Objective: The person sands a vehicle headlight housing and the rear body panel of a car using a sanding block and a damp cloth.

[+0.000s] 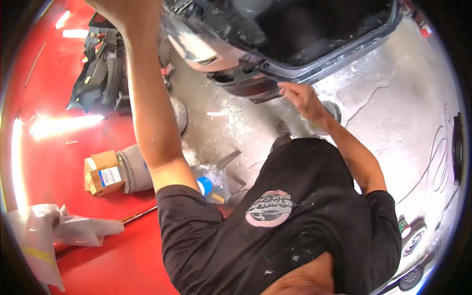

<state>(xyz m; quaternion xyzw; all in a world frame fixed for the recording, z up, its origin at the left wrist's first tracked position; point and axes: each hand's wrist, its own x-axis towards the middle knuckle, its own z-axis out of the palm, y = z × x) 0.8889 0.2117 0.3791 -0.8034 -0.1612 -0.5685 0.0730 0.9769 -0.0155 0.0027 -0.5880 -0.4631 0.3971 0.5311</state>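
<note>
My left arm reaches up along the left side to the top edge, where my left hand [130, 9] is cut off by the picture, so its fingers and anything in them are hidden. Just below the edge of a dark and silver car body [314, 71] is my right hand [304, 101]. Its fingers are bent and drawn together, pointing left toward the dark lower corner panel [250, 86]. Whether something small sits between them I cannot make out. A round container [333, 112] stands on the floor behind my right wrist.
At left, a glossy red panel [59, 162] carries black plastic parts [101, 73], a cardboard box [104, 172], a grey roll [135, 167] and crumpled plastic sheeting [49, 231]. A blue tape roll [204, 186] lies by my left sleeve. A cable [435, 157] trails over the floor at right.
</note>
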